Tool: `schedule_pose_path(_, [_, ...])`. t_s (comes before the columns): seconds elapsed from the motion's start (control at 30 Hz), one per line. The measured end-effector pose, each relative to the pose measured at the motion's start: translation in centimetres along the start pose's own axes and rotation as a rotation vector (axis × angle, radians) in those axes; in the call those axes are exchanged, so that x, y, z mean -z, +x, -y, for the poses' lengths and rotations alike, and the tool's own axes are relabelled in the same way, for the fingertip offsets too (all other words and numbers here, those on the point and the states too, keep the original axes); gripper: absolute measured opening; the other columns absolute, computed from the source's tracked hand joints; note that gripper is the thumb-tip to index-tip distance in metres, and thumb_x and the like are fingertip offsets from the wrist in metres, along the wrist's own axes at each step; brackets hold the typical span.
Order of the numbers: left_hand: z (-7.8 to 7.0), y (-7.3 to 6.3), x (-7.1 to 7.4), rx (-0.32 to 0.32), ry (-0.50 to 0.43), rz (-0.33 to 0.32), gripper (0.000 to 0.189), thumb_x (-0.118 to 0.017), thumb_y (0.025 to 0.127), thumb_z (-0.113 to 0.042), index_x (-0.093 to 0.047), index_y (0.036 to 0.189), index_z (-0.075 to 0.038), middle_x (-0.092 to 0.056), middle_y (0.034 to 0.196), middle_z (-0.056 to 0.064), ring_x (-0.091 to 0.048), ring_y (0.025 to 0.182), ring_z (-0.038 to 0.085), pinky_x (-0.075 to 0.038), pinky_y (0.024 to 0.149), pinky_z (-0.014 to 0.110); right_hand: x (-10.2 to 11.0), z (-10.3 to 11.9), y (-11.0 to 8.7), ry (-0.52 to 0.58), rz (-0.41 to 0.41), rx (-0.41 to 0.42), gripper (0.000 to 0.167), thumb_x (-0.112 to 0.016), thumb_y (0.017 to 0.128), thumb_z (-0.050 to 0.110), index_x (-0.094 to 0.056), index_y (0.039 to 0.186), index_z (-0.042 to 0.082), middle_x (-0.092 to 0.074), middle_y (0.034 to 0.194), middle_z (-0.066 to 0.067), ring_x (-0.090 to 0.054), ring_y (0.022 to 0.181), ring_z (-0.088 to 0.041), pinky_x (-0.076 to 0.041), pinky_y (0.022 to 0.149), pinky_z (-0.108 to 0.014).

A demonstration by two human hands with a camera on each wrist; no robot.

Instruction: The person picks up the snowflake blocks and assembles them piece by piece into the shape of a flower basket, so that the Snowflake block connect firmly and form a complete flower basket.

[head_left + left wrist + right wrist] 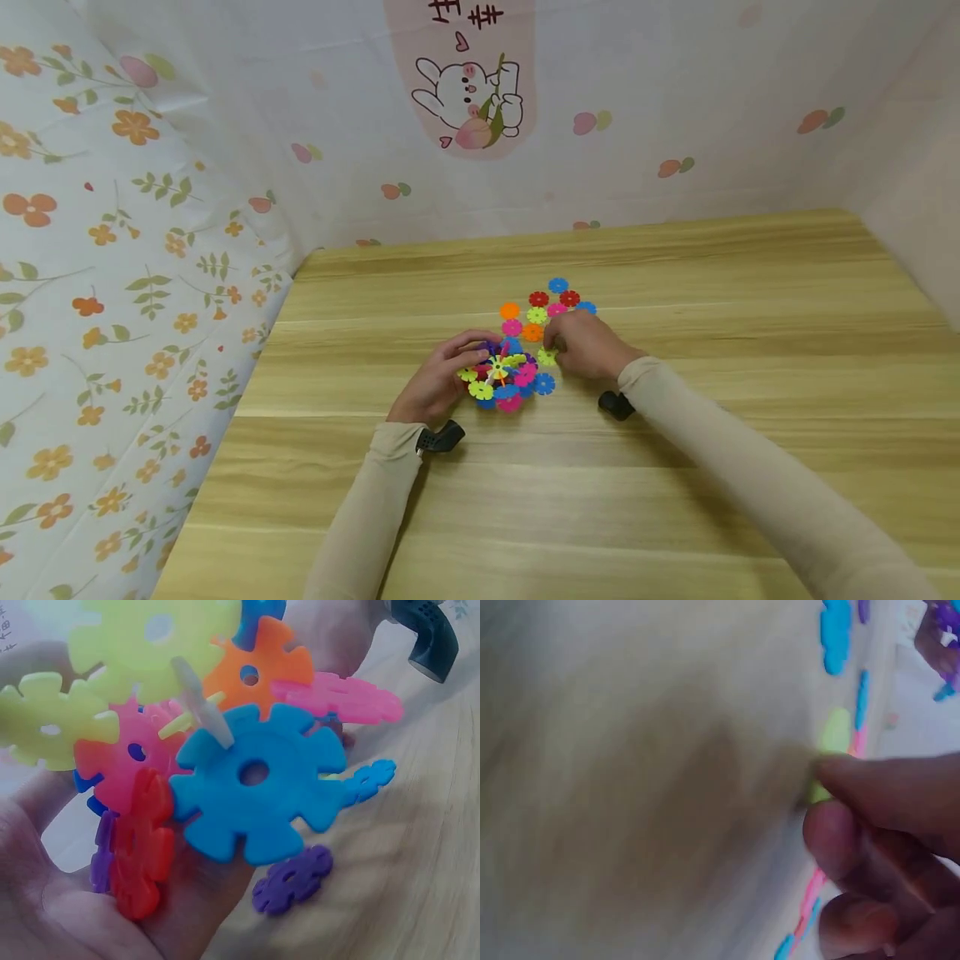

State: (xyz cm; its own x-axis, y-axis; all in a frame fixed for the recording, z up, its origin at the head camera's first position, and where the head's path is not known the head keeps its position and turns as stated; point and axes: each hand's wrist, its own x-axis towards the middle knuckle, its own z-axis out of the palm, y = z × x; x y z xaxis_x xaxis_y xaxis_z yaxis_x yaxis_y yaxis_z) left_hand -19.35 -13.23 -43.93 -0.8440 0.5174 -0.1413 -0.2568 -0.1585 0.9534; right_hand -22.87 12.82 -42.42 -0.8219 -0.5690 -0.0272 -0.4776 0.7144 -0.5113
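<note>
My left hand (pixel 438 379) grips a ball-like cluster of interlocking snowflake discs (pixel 497 367), slotted together at various angles. In the left wrist view its blue disc (pixel 255 784) faces the camera, with a red disc (pixel 142 847) standing edge-on against the palm and a yellow-green disc (pixel 154 645) above. Just right of the cluster, my right hand (pixel 588 343) is low over the table, thumb and forefinger pinching at a yellow-green snowflake disc (pixel 834 735). Part of that disc is hidden behind the fingertips, and its picture is blurred.
Loose snowflake discs lie beyond the hands, among them an orange disc (pixel 510 311), a red disc (pixel 538 299) and a blue disc (pixel 558 286). Another blue disc (pixel 544 383) lies beside the cluster. Printed cloth (pixel 637 108) hangs behind the wooden table (pixel 525 508).
</note>
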Motion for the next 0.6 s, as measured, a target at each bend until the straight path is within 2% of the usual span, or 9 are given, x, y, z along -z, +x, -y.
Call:
schedule_pose_path(0.13, [0.2,0.5,-0.5,0.01,-0.001,0.028,0.023,-0.05,0.102,-0.017,-0.064,0.121,-0.018,-0.051,0.136,0.004,-0.049,0.122,0.023,-0.051,0.095,0.038,0.6,-1.0,-0.9,0.043,0.039,-0.018,0.025,-0.072,0.076,-0.007,-0.07,0.099,0.005,-0.067,0.09,-0.004,-0.058,0.082,-0.022,-0.053,0.077,-0.037])
schedule_pose_path(0.23, [0.3,0.9,-1.0,0.016,0.004,0.053,0.025,-0.049,0.101,-0.016,-0.062,0.123,-0.018,-0.051,0.136,0.006,-0.05,0.122,0.024,-0.051,0.097,0.042,0.9,-1.9,-1.7,0.07,0.058,-0.015,0.017,-0.074,0.08,-0.003,-0.069,0.094,0.007,-0.06,0.079,-0.002,-0.052,0.075,-0.019,-0.047,0.07,-0.033])
schedule_pose_path(0.33, [0.5,1.2,-1.5,0.019,0.0,0.066,0.027,-0.051,0.1,-0.013,-0.061,0.125,-0.017,-0.049,0.138,0.009,-0.049,0.124,0.025,-0.05,0.099,0.042,1.3,-2.5,-2.7,0.119,0.042,0.002,0.007,-0.071,0.087,0.001,-0.07,0.088,0.008,-0.058,0.073,0.0,-0.049,0.07,-0.016,-0.043,0.064,-0.03])
schedule_pose_path(0.5, [0.8,1.5,-2.3,0.001,-0.025,0.042,0.028,-0.055,0.096,-0.005,-0.064,0.119,-0.019,-0.048,0.14,0.01,-0.045,0.125,0.025,-0.048,0.094,0.036,1.9,-1.8,-4.0,0.301,0.007,-0.023,0.005,-0.064,0.094,0.004,-0.068,0.095,0.006,-0.066,0.079,-0.006,-0.06,0.063,-0.017,-0.049,0.059,-0.028])
schedule_pose_path(0.6, [0.9,1.6,-2.7,-0.004,-0.047,0.009,0.027,-0.055,0.095,-0.004,-0.065,0.116,-0.018,-0.051,0.136,0.007,-0.048,0.121,0.024,-0.048,0.091,0.034,2.3,-0.7,-4.5,0.401,-0.037,-0.053,0.009,-0.061,0.096,0.004,-0.066,0.103,0.003,-0.067,0.082,-0.013,-0.065,0.063,-0.025,-0.053,0.059,-0.03])
